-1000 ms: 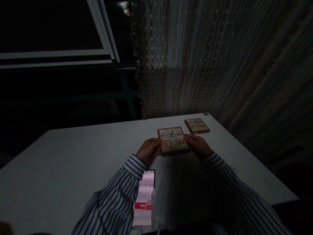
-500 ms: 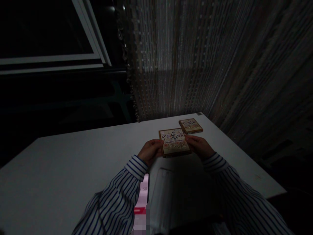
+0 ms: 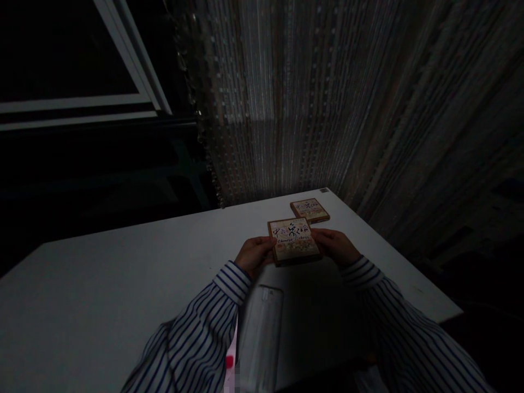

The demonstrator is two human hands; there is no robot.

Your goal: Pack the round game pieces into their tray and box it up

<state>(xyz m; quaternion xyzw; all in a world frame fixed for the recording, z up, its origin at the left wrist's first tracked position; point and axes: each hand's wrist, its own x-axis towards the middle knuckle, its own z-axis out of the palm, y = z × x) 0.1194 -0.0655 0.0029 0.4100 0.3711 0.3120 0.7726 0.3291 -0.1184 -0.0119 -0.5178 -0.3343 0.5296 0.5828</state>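
White tabletop (image 3: pixel 102 305) below a dim beaded curtain (image 3: pixel 286 98). Flat Chinese chess box (image 3: pixel 293 242) pinched at opposite edges by left hand (image 3: pixel 256 256) and right hand (image 3: pixel 335 246), height above the surface unclear. Second box (image 3: pixel 310 210) just beyond. Phone (image 3: pixel 230 364) mostly hidden under the left sleeve (image 3: pixel 200 333), its screen blurred.

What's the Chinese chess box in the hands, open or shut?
Shut: the Chinese chess box shows an unbroken printed lid between the left hand and right hand.

Second chess box (image 3: pixel 310 210) beyond right hand (image 3: pixel 335 246)
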